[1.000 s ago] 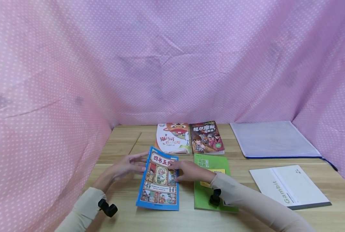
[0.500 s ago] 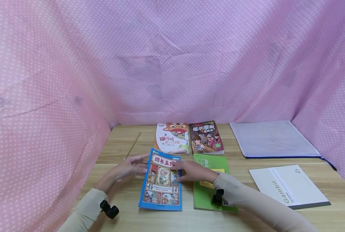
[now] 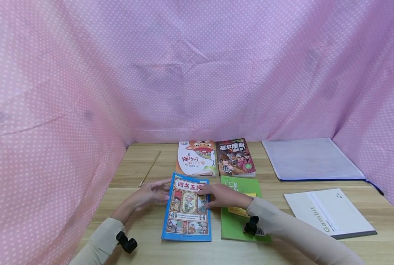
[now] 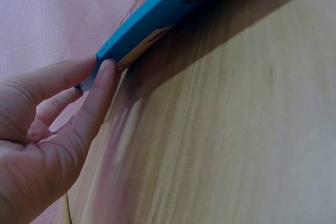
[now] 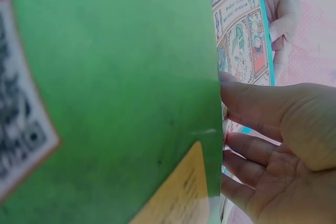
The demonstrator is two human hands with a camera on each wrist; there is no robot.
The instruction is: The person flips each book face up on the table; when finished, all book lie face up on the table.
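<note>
A blue-bordered picture book [image 3: 187, 224] lies between both hands in the head view, cover up. My left hand [image 3: 150, 194] holds its left edge near the top. In the left wrist view, the left fingertips [image 4: 106, 69] pinch the blue spine, and the book's barcoded underside shows above the wood. My right hand [image 3: 224, 197] grips the right edge from the other side, fingers over the cover. Below the right forearm lies a green book [image 3: 230, 226], partly covered by the sleeve; the right wrist view shows its green cover [image 5: 115, 77] filling most of the frame.
At the back lie a white picture book [image 3: 192, 154] with a cartoon animal and a dark detective book [image 3: 233, 158]. A mesh zip pouch [image 3: 316, 160] and a white Gambit pad [image 3: 326, 217] are at the right. A thin pencil-like stick [image 3: 149, 169] lies at left. Pink dotted cloth [image 3: 197, 73] surrounds the table.
The blue book has shifted right and slightly nearer the person, turning straighter. Both hands have moved with it, and more of the thin stick shows.
</note>
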